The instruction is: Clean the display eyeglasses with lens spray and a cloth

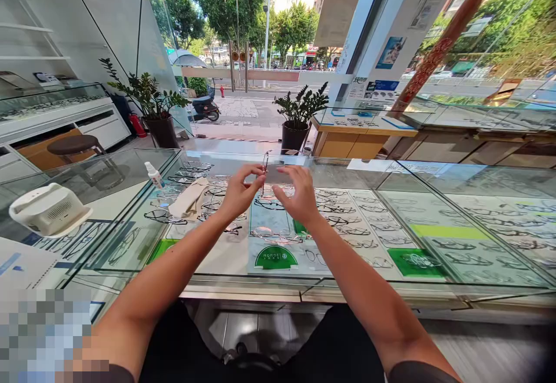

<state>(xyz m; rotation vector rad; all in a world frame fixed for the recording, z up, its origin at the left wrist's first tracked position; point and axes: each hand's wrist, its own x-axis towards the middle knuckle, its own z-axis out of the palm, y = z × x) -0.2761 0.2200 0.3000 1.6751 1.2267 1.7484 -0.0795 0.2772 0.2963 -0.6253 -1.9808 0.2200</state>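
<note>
My left hand [243,189] pinches a thin-framed pair of glasses [266,166], held up edge-on above the glass counter. Just to the right of the glasses is my right hand [299,190], its fingers apart and curved toward them, with a gap between. Below the hands, several more eyeglass frames [269,232] lie on and under the glass. Left of my left hand, a folded beige cloth [190,199] rests among other glasses. A small white spray bottle [153,174] stands beyond it.
The glass display counter [299,281] stretches across in front of me, with rows of glasses [347,221] to the right. A white device [47,209] sits at the left. Potted plants [297,113] stand beyond, before glass doors. At lower left, part of the view is pixelated.
</note>
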